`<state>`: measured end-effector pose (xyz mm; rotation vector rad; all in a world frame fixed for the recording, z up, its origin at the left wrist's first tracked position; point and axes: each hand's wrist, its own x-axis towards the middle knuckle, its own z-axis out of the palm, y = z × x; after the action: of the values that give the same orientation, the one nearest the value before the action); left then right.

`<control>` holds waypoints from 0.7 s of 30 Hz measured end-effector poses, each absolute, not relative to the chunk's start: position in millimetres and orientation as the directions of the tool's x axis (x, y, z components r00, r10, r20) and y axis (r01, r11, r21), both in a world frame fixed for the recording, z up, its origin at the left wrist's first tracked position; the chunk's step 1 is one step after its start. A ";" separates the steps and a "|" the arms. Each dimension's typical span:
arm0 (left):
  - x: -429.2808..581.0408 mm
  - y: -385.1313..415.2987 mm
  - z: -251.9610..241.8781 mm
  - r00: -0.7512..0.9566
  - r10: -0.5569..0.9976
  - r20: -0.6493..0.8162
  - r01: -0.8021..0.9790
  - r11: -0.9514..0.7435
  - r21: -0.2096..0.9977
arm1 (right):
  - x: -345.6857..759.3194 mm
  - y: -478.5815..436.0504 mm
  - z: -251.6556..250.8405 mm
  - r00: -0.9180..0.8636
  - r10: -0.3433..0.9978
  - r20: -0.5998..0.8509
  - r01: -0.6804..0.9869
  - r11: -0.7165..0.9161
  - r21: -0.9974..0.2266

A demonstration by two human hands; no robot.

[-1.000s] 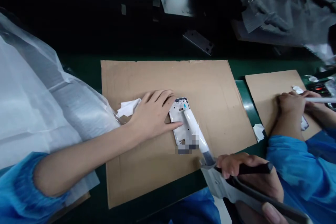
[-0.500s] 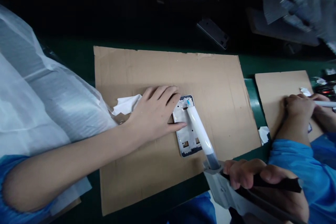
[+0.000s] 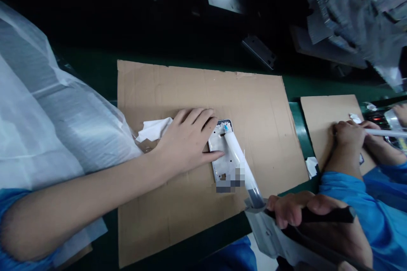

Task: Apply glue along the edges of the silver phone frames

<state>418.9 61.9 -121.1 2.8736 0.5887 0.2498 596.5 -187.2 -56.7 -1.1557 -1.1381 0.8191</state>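
A phone frame (image 3: pixel 219 148) with a whitish plate and dark ends lies on the cardboard sheet (image 3: pixel 254 97). My left hand (image 3: pixel 189 139) holds its left side, thumb over the plate and a forefinger by the upper edge. In my right hand (image 3: pixel 305 216), fingers wrap the black handle of a glue gun (image 3: pixel 270 233). Its long white tube (image 3: pixel 238 154) slants over the frame and ends in a blue nozzle tip (image 3: pixel 226 128) at the frame's upper end. Whether the tip touches the plate, I cannot tell. Blurred blocks cover the frame's lower right corner.
A crumpled white tissue (image 3: pixel 154 129) lies left of my left hand. Behind the cardboard, a dark phone-like part (image 3: pixel 259 52) rests on the bench. To the right, a co-worker's hands (image 3: pixel 351 135) hold a white tube over another cardboard sheet (image 3: pixel 327 106).
The view has shifted a little, so the bench sits lower and the right side farther left. Both hands keep their grips, and the nozzle tip stays near the frame's upper end.
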 end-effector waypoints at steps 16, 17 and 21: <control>419.3 63.4 -125.9 0.896 0.410 0.170 0.364 -0.898 0.247 | 592.8 -192.0 -65.8 0.318 0.938 0.136 -0.034 0.154 -0.987; 419.2 63.6 -127.2 0.893 0.412 0.180 0.363 -0.897 0.253 | 587.5 -191.1 -65.8 0.313 0.933 0.179 0.000 0.188 -0.982; 419.5 64.0 -130.4 0.887 0.412 0.207 0.357 -0.898 0.258 | 574.1 -190.4 -62.4 0.338 0.921 0.192 0.091 0.171 -0.981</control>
<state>419.5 64.0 -130.4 2.8427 0.5863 0.3803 574.1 -190.4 -62.4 -1.2613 -1.0699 0.7875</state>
